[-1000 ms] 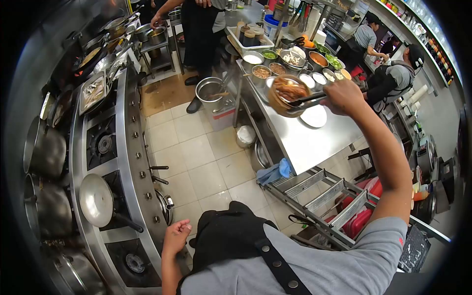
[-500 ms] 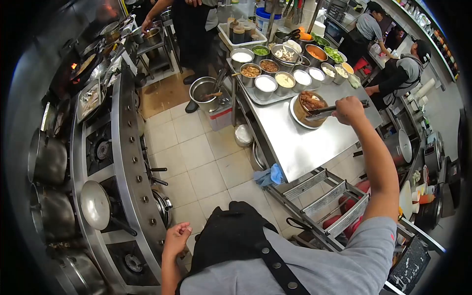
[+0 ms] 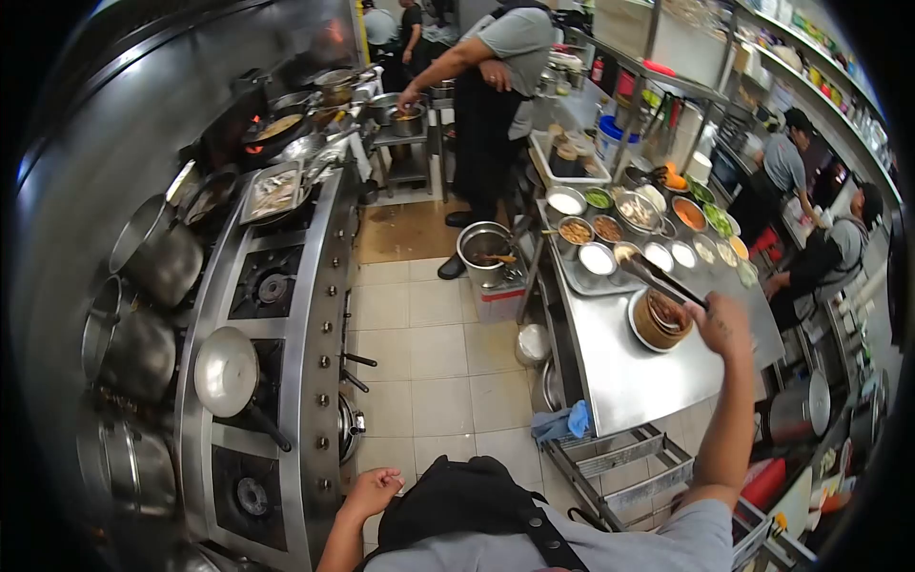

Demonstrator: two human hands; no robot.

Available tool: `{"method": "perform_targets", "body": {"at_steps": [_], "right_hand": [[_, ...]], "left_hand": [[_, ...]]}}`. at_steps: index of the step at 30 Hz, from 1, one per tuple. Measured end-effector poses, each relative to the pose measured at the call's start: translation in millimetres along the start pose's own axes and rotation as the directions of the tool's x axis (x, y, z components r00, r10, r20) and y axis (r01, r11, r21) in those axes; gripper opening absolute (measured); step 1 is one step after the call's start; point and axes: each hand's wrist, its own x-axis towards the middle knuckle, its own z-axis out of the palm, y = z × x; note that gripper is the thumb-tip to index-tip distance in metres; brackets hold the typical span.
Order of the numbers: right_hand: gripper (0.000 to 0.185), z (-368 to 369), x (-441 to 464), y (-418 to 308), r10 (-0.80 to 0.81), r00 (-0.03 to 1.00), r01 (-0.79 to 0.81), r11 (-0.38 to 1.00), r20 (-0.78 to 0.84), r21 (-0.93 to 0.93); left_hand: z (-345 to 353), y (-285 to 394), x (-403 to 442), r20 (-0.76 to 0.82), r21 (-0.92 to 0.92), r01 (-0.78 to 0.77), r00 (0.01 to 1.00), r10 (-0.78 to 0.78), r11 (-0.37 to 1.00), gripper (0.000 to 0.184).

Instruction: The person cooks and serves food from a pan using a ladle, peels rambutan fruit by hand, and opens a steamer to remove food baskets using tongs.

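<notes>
In my right hand (image 3: 724, 326) is a pair of dark tongs (image 3: 662, 278), raised over the steel table (image 3: 620, 386). Below them a round wooden bowl (image 3: 651, 327) with reddish-brown food sits on a white plate (image 3: 637, 303). My left hand (image 3: 375, 491) hangs low in front of me beside the stove, its fingers curled, and no object shows in it. Behind the bowl are several metal containers, among them one of white sauce (image 3: 598, 258) and one of browned pieces (image 3: 576, 231).
At the left a stove (image 3: 315, 381) carries a pale pan (image 3: 227, 372) and a tray of food (image 3: 274, 194). A pot (image 3: 486, 250) stands on a box by the table. A folding ladder (image 3: 620, 472) leans near its front edge. Other people work farther back.
The tongs have lifted off the bowl and now point up and left. The bowl, earlier held in the air, rests on the plate. The view has turned, shifting the scene rightward.
</notes>
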Motion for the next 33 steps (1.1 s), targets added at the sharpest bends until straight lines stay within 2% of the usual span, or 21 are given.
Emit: {"method": "perform_targets", "body": {"at_steps": [1, 2, 3, 4, 5, 6, 7, 9, 10, 11, 12, 13, 16, 17, 19, 22, 23, 25, 28, 31, 33], "right_hand": [[0.04, 15.7, -2.1, -9.2, -0.035, 0.999, 0.041, 0.984, -0.04, 0.174], [0.042, 39.0, -4.0, -24.3, -0.149, 0.986, 0.164, 0.919, -0.068, 0.359], [0.044, 70.3, -8.2, -46.1, -0.262, 0.959, 0.28, 0.803, -0.109, 0.526], [0.046, 107.9, -19.8, -74.4, -0.175, 0.949, -0.127, 0.547, 0.262, 0.827], [0.056, 144.3, -30.9, -106.4, -0.269, 0.871, -0.317, 0.33, 0.411, 0.889], [0.07, 189.8, -47.5, -140.7, -0.376, 0.709, -0.609, 0.101, 0.597, 0.787], [0.076, 195.1, -72.6, -177.6, -0.457, 0.611, -0.711, 0.043, 0.647, 0.701], [0.08, 250.3, -119.6, -231.0, -0.608, 0.319, -0.932, -0.063, 0.727, 0.356], [0.081, 266.4, -139.8, -250.6, -0.649, 0.232, -0.961, -0.036, 0.725, 0.275], [0.078, 284.7, -154.9, -264.6, -0.695, 0.196, -0.962, 0.0, 0.692, 0.272], [0.068, 287.7, -164.7, -277.0, -0.761, 0.142, -0.957, 0.058, 0.633, 0.285], [0.064, 285.1, -166.5, -289.1, -0.761, 0.132, -0.919, 0.145, 0.635, 0.366], [0.05, 250.7, -161.0, -330.6, -0.752, 0.195, -0.761, 0.288, 0.63, 0.58], [0.048, 234.0, -154.8, -346.3, -0.76, 0.248, -0.665, 0.318, 0.601, 0.676], [0.049, 190.6, -147.0, -382.5, -0.802, 0.339, -0.412, 0.343, 0.491, 0.844], [0.058, 161.2, -147.5, -442.5, -0.828, 0.414, -0.102, 0.371, 0.379, 0.923], [0.062, 145.2, -159.5, -463.7, -0.829, 0.43, -0.022, 0.387, 0.358, 0.922], [0.067, 134.8, -177.8, -503.2, -0.865, 0.348, 0.035, 0.396, 0.361, 0.917], [0.075, 123.1, -225.9, -559.8, -0.931, 0.236, -0.064, 0.273, 0.28, 0.96], [0.079, 117.6, -266.8, -611.7, -0.935, 0.101, -0.262, 0.305, 0.34, 0.916], [0.077, 101.8, -293.1, -635.8, -0.944, 0.034, -0.307, 0.303, 0.328, 0.902]], "left_hand": [[0.7, -5.3, -2.1, -0.023, -0.009, -0.019, 1.0, 0.019, 1.0, 0.036], [3.8, -13.6, -1.7, -0.049, -0.021, -0.037, 0.998, 0.036, 0.999, 0.037], [6.8, -21.9, -1.8, -0.079, -0.035, -0.05, 0.996, 0.048, 0.998, 0.038], [8.4, -27.4, -0.2, -0.056, -0.021, -0.051, 0.997, 0.05, 0.998, 0.039], [10.7, -31.5, -0.4, -0.05, -0.022, -0.041, 0.998, 0.04, 0.999, 0.04], [12.7, -36.7, -6.4, -0.062, -0.035, -0.024, 0.998, 0.021, 0.999, 0.042], [13.9, -35.6, -13.0, -0.083, -0.002, -0.036, 0.996, 0.036, 0.999, 0.042], [15.8, -29.3, -31.9, -0.145, 0.048, -0.025, 0.989, 0.031, 0.999, 0.044], [13.7, -32.1, -38.9, -0.159, 0.024, 0.008, 0.987, -0.004, 1.0, 0.044], [12.1, -37.6, -45.2, -0.161, 0.001, 0.035, 0.986, -0.034, 0.999, 0.045], [12.8, -44.2, -55.2, -0.153, -0.024, 0.05, 0.987, -0.053, 0.998, 0.045], [11.7, -45.8, -67.3, -0.201, -0.075, 0.077, 0.975, -0.091, 0.994, 0.045], [1.1, -73.3, -90.2, -0.285, -0.183, 0.099, 0.947, -0.149, 0.978, 0.044], [1.4, -89.9, -91.8, -0.314, -0.2, 0.086, 0.938, -0.147, 0.976, 0.044], [1.1, -115.1, -91.7, -0.369, -0.218, 0.052, 0.92, -0.132, 0.975, 0.046], [-19.8, -143.5, -105.7, -0.437, -0.243, 0.031, 0.889, -0.138, 0.969, 0.045], [-30.2, -152.1, -112.0, -0.465, -0.247, 0.028, 0.874, -0.143, 0.969, 0.044], [-50.0, -169.4, -127.4, -0.512, -0.25, 0.025, 0.845, -0.154, 0.968, 0.043], [-79.6, -199.7, -154.5, -0.605, -0.28, -0.002, 0.777, -0.175, 0.96, 0.041], [-103.1, -238.0, -181.1, -0.647, -0.28, 0.038, 0.73, -0.218, 0.959, 0.04], [-119.3, -248.8, -204.8, -0.66, -0.329, 0.037, 0.706, -0.257, 0.944, 0.043]]}}
